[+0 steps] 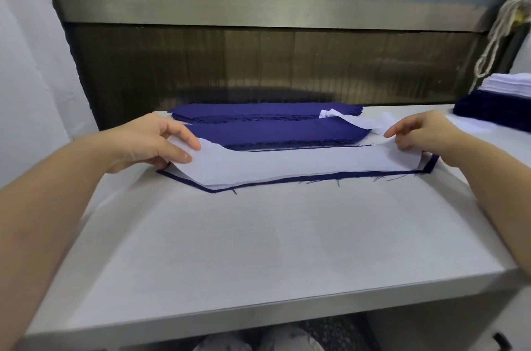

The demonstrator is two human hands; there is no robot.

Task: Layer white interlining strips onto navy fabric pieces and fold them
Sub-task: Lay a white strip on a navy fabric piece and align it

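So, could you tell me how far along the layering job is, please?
Seemingly done: navy stacks behind, one with white peeking out. In hand: left hand and right hand pinch a white interlining strip over a navy piece, unfolded. Remaining: the white strip pile on navy pieces at far right.

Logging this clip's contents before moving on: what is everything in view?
white interlining strip: one, white, over the navy fabric piece
navy fabric piece: one, navy, under the strip, edges showing
navy stacks: two, navy, behind the strip
loose white pieces: two, white, at those stacks' right ends
mixed stack: one, white on navy, far right
table: one, white, beneath everything
cord: one, beige, hanging upper right
left hand: one, pinching the strip's left end
right hand: one, pinching the strip's right end
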